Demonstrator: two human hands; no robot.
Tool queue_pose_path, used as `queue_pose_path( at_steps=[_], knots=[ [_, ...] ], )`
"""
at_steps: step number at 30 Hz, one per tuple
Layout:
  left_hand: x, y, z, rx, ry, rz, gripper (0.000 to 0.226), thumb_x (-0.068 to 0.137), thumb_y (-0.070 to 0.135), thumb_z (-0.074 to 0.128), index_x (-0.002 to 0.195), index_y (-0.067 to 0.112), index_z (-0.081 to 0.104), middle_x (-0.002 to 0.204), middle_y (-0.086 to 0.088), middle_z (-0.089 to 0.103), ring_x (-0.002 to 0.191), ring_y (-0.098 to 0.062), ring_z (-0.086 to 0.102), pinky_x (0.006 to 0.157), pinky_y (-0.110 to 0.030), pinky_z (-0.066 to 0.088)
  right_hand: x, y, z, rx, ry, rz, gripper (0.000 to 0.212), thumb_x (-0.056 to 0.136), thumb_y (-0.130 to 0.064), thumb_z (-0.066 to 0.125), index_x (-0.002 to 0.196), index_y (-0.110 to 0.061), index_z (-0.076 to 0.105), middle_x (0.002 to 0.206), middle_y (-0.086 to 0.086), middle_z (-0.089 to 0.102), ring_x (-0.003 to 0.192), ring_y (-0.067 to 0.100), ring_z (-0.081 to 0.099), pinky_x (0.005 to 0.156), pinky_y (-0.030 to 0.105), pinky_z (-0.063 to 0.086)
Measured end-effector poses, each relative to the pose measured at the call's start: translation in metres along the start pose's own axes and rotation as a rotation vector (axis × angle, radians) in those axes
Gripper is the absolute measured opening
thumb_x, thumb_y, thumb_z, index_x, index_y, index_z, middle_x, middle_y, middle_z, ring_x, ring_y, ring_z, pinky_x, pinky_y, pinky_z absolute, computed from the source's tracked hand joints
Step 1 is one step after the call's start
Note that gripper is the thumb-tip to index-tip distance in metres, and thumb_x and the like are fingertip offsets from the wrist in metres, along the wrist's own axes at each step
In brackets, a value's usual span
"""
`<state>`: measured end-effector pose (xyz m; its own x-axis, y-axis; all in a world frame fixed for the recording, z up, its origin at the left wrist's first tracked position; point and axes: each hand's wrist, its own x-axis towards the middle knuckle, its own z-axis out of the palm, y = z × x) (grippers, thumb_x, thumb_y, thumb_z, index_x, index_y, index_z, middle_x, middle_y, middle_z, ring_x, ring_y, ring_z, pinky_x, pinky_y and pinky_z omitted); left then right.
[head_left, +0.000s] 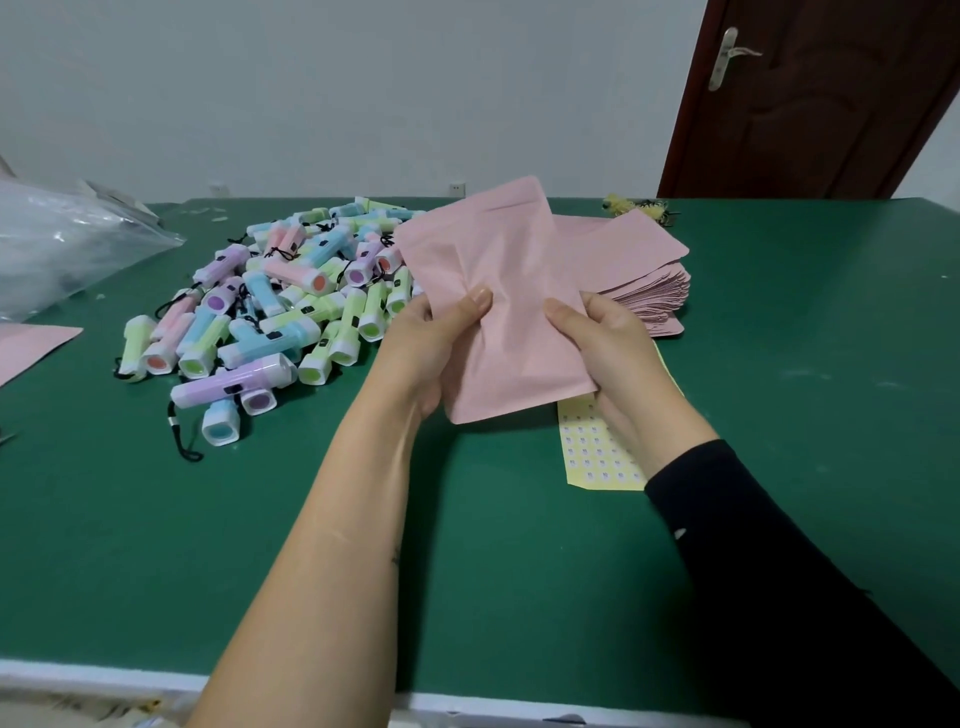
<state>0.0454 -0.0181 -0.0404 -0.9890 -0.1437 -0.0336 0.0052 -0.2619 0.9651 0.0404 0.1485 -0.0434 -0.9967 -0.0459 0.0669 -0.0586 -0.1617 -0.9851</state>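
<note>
The pink pouch (498, 291) is up off the green table (519, 571), held in front of the person right on the midline. Its long axis runs away from the body, near edge low by the wrists, far edge lifted and leaning a touch to the left. A faint seam line crosses near that far edge, so the mouth is probably up there, pointing away from the person.

Both hands are on it at the middle. The left hand (431, 348) pinches the left edge, thumb (475, 304) flat on the face, fingers curled behind. The right hand (608, 343) does the same on the right edge, thumb on top, fingers hidden behind the pouch. The film wrinkles between the two thumbs, which looks like the sides being worked apart.

What goes in is most likely one of the pastel flashlights (280, 306), heaped on the table to the left, just past the left hand. That makes the left hand the nearer one for a pick, with the right left holding the pouch.

Behind the right hand sits the stack of pink pouches (644, 280), and under the right wrist lies a yellow sticker sheet (592, 452). A clear plastic bag (62, 244) sits at the far left edge.
</note>
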Motion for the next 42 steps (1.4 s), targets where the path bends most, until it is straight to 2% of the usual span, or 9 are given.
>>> queue_pose_path(
  at_steps=[8,13,18,21,25,29,34,38,42],
  knots=[
    [0.0,-0.002,-0.004,0.13,-0.026,0.002,0.032,0.087,0.027,0.073,0.113,0.009,0.067,0.102,-0.008,0.076,0.093,-0.028,0.073,0.088,-0.044,0.057,-0.002,-0.002,-0.005,-0.081,-0.185,0.089,0.026,0.076,-0.021,0.082,0.099,-0.021,0.07,0.095,-0.006,0.076,0.087,0.013,0.073,0.071,0.025,0.058],
    [0.001,-0.002,-0.004,0.114,-0.069,0.017,0.031,0.088,0.022,0.072,0.116,0.008,0.067,0.104,-0.006,0.076,0.096,-0.024,0.072,0.086,-0.036,0.056,-0.001,-0.002,-0.011,-0.116,-0.194,0.116,0.021,0.077,-0.02,0.082,0.095,-0.02,0.071,0.089,-0.006,0.077,0.081,0.012,0.074,0.062,0.021,0.057],
    [0.004,-0.007,-0.002,0.242,0.065,0.154,0.008,0.083,0.022,0.077,0.085,0.022,0.07,0.081,0.007,0.077,0.073,-0.01,0.072,0.069,-0.026,0.054,-0.005,0.003,-0.01,-0.18,-0.303,0.178,0.04,0.07,-0.032,0.085,0.106,-0.022,0.071,0.098,-0.005,0.076,0.092,0.014,0.073,0.078,0.035,0.059],
    [0.005,-0.008,-0.002,0.286,0.046,0.147,0.008,0.083,0.025,0.078,0.086,0.022,0.071,0.082,0.007,0.077,0.074,-0.011,0.072,0.07,-0.028,0.055,-0.006,0.006,-0.005,-0.188,-0.284,0.195,0.037,0.071,-0.029,0.085,0.105,-0.023,0.071,0.097,-0.006,0.076,0.09,0.013,0.073,0.081,0.038,0.058],
    [0.005,-0.007,-0.006,0.314,-0.071,-0.012,0.028,0.081,0.028,0.079,0.103,0.012,0.072,0.096,-0.004,0.077,0.089,-0.024,0.074,0.089,-0.042,0.057,-0.005,0.006,-0.004,-0.229,-0.256,0.27,0.036,0.069,-0.031,0.085,0.102,-0.027,0.071,0.09,-0.006,0.077,0.079,0.014,0.074,0.063,0.036,0.059],
    [0.004,-0.003,-0.009,0.231,-0.082,-0.098,0.056,0.063,0.041,0.086,0.109,0.014,0.071,0.1,-0.002,0.077,0.094,-0.023,0.073,0.089,-0.04,0.056,-0.005,0.005,-0.005,-0.267,-0.276,0.282,0.031,0.07,-0.024,0.084,0.098,-0.027,0.071,0.084,-0.005,0.077,0.071,0.013,0.074,0.051,0.029,0.056],
    [0.004,-0.002,-0.009,0.163,-0.07,-0.138,0.032,0.075,0.027,0.083,0.102,0.013,0.073,0.093,-0.004,0.077,0.082,-0.02,0.075,0.069,-0.029,0.058,-0.004,0.004,-0.001,-0.139,-0.246,0.203,0.025,0.076,-0.026,0.081,0.098,-0.02,0.071,0.09,-0.002,0.077,0.082,0.018,0.074,0.071,0.034,0.059],
    [-0.001,0.0,-0.003,0.115,-0.09,-0.188,0.006,0.08,0.017,0.077,0.083,0.013,0.075,0.079,-0.006,0.076,0.065,-0.019,0.073,0.05,-0.022,0.054,-0.003,0.006,-0.001,-0.089,-0.162,0.175,0.022,0.078,-0.025,0.08,0.096,-0.018,0.072,0.089,-0.001,0.077,0.082,0.018,0.074,0.072,0.033,0.059],
    [-0.001,0.0,-0.002,0.191,-0.073,-0.228,0.015,0.077,0.025,0.077,0.063,0.019,0.077,0.077,-0.003,0.074,0.068,-0.02,0.07,0.07,-0.027,0.057,-0.003,0.007,0.0,-0.086,-0.157,0.158,0.018,0.078,-0.02,0.079,0.094,-0.017,0.072,0.088,-0.001,0.077,0.081,0.018,0.074,0.072,0.032,0.06]
  ],
)
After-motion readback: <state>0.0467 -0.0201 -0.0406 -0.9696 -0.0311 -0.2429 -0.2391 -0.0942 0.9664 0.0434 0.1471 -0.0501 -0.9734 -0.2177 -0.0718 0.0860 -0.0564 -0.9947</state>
